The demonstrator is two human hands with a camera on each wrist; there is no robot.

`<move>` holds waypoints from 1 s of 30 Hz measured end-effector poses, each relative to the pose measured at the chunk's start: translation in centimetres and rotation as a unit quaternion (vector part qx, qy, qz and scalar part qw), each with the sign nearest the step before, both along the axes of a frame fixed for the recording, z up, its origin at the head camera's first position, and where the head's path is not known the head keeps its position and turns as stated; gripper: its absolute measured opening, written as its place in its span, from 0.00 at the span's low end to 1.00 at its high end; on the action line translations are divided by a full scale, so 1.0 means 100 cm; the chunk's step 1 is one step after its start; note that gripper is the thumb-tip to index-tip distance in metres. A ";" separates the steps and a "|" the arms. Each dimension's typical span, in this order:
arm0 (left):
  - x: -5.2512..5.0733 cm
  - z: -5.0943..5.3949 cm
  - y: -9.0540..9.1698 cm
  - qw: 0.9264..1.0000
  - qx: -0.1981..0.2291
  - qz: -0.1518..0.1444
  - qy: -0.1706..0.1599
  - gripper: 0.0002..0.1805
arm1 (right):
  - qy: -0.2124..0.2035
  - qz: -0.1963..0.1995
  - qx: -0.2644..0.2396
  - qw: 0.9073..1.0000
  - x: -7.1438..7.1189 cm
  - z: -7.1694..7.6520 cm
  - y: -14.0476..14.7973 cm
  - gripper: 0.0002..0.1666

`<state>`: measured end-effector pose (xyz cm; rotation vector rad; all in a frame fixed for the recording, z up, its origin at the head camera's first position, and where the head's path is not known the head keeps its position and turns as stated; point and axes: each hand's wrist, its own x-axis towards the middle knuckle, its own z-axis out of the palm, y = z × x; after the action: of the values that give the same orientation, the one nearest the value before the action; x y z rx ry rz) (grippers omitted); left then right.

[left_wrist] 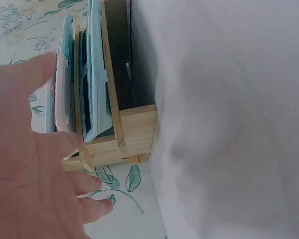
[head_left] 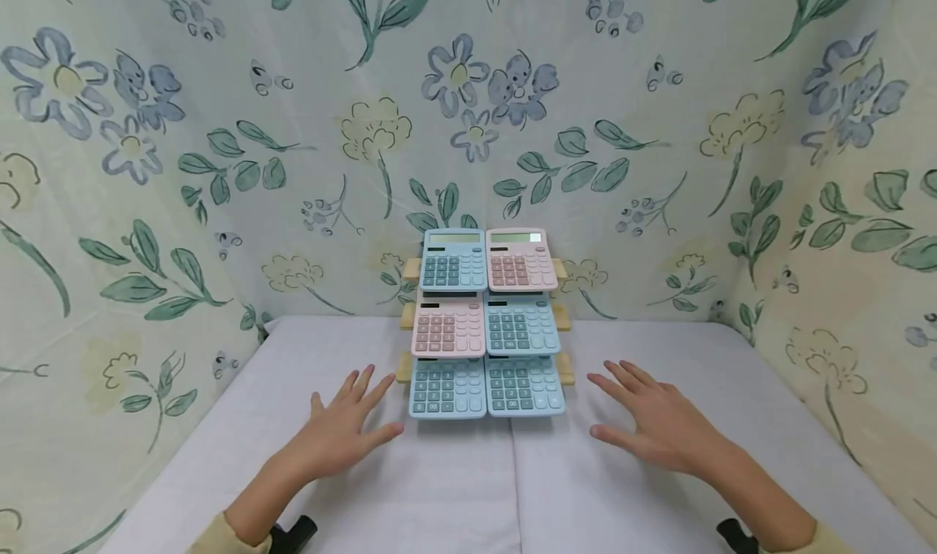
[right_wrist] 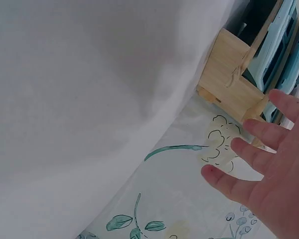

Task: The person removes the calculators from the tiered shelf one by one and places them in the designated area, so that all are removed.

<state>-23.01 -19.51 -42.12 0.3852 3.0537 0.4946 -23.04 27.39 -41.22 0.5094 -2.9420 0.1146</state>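
Observation:
A wooden tiered rack holds several calculators in three rows of two. The top row has a blue calculator on the left and a pink calculator on the right; the middle row has a pink one left and a blue one right; both bottom ones are blue. My left hand, fingers spread, is over the cloth left of the rack. To its right, my right hand is likewise spread. Neither hand holds anything.
A white cloth with a central crease covers the table. Floral fabric hangs behind the rack and along both sides. Dark straps or mounts show at both wrists.

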 end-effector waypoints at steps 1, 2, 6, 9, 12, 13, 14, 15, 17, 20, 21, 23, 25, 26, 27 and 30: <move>-0.001 0.000 0.001 1.000 0.004 0.005 0.006 0.50 | 0.012 0.004 -0.002 1.000 -0.001 0.000 0.000 0.51; -0.003 0.000 0.001 1.000 0.011 0.010 0.010 0.49 | 0.021 0.005 -0.003 1.000 -0.002 0.000 -0.001 0.51; -0.009 -0.003 0.005 0.998 0.051 0.033 0.018 0.40 | 0.038 -0.007 -0.012 0.999 -0.005 0.000 -0.004 0.48; -0.014 -0.004 0.008 0.995 0.086 0.052 0.025 0.32 | 0.048 -0.021 -0.021 0.998 -0.007 -0.001 -0.006 0.41; -0.020 -0.005 0.011 0.991 0.113 0.066 0.036 0.26 | 0.062 -0.026 -0.033 0.997 -0.008 -0.002 -0.007 0.31; -0.022 -0.004 0.012 0.989 0.121 0.070 0.037 0.25 | 0.067 -0.026 -0.038 0.997 -0.009 -0.003 -0.007 0.28; -0.025 -0.004 0.013 0.988 0.128 0.076 0.037 0.24 | 0.070 -0.027 -0.042 0.996 -0.010 -0.003 -0.008 0.26; -0.027 -0.004 0.014 0.986 0.138 0.082 0.034 0.24 | 0.074 -0.026 -0.047 0.996 -0.010 -0.003 -0.008 0.25; -0.033 -0.004 0.015 0.982 0.160 0.095 0.024 0.24 | 0.080 -0.025 -0.054 0.995 -0.011 -0.004 -0.010 0.24; -0.040 -0.004 0.017 0.974 0.193 0.117 0.006 0.24 | 0.088 -0.022 -0.065 0.994 -0.013 -0.005 -0.011 0.23; -0.042 -0.005 0.017 0.971 0.205 0.124 -0.001 0.24 | 0.090 -0.019 -0.069 0.993 -0.013 -0.005 -0.012 0.23; -0.046 -0.007 0.017 0.965 0.227 0.133 -0.012 0.25 | 0.092 -0.018 -0.076 0.993 -0.015 -0.005 -0.014 0.22; -0.049 -0.009 0.019 0.956 0.255 0.140 -0.026 0.25 | 0.091 -0.018 -0.082 0.992 -0.016 -0.004 -0.016 0.22; -0.051 -0.011 0.020 0.951 0.273 0.142 -0.034 0.24 | 0.091 -0.018 -0.084 0.992 -0.016 -0.003 -0.017 0.22; -0.054 -0.013 0.020 0.945 0.291 0.144 -0.043 0.24 | 0.092 -0.018 -0.086 0.992 -0.016 -0.002 -0.018 0.22; -0.059 -0.018 0.024 0.923 0.346 0.154 -0.066 0.23 | 0.093 -0.021 -0.086 0.992 -0.016 0.001 -0.021 0.22</move>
<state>-28.96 -17.09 -43.91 -0.1329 2.7119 1.5471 -24.69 25.29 -41.16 0.4087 -2.7281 0.2968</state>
